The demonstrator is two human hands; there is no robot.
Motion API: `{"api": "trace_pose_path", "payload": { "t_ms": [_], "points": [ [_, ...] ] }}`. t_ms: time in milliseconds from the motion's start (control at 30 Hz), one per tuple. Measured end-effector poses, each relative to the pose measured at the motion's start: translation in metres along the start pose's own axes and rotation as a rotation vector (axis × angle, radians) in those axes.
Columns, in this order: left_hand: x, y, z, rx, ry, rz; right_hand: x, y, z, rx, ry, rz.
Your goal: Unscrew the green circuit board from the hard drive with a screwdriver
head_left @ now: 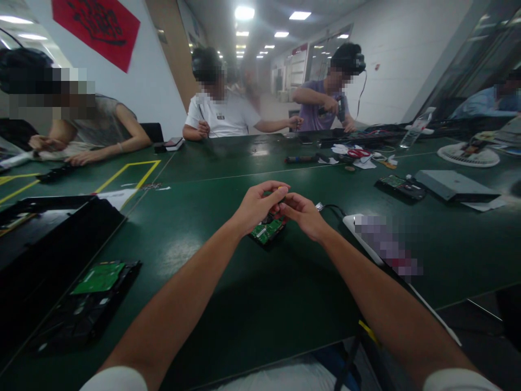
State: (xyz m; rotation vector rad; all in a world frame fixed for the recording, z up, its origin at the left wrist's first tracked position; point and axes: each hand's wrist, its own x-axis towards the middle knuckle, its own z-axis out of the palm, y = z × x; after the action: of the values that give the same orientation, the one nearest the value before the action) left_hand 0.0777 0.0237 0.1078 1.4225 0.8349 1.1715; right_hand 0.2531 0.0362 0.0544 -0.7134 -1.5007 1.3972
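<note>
Both of my hands meet near the middle of the green table, above a small drive with a green circuit board (266, 231). My left hand (260, 203) has its thumb and fingers pinched together; what sits between them is too small to name. My right hand (303, 214) is closed beside it, fingertips almost touching the left ones around something small and dark. The hands cover the far part of the drive.
At the left are a black casing (52, 233) and another drive (100, 279). A white power strip (362, 239) lies right of my hands. Farther right are a drive (401, 187), a grey metal box (456, 184) and a bottle (417, 129). Several people sit around the table.
</note>
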Motion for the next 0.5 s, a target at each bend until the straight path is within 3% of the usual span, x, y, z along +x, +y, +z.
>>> {"api": "trace_pose_path", "payload": {
  "t_ms": [300, 500],
  "points": [
    [0.0018, -0.0001, -0.0052, -0.181, -0.031, -0.058, 0.0010, 0.0058, -0.0041, 0.028, 0.075, 0.009],
    [0.0014, 0.0004, -0.0022, -0.103, -0.023, -0.020, 0.0007, 0.0059, -0.0032, 0.003, 0.072, 0.003]
  ]
}}
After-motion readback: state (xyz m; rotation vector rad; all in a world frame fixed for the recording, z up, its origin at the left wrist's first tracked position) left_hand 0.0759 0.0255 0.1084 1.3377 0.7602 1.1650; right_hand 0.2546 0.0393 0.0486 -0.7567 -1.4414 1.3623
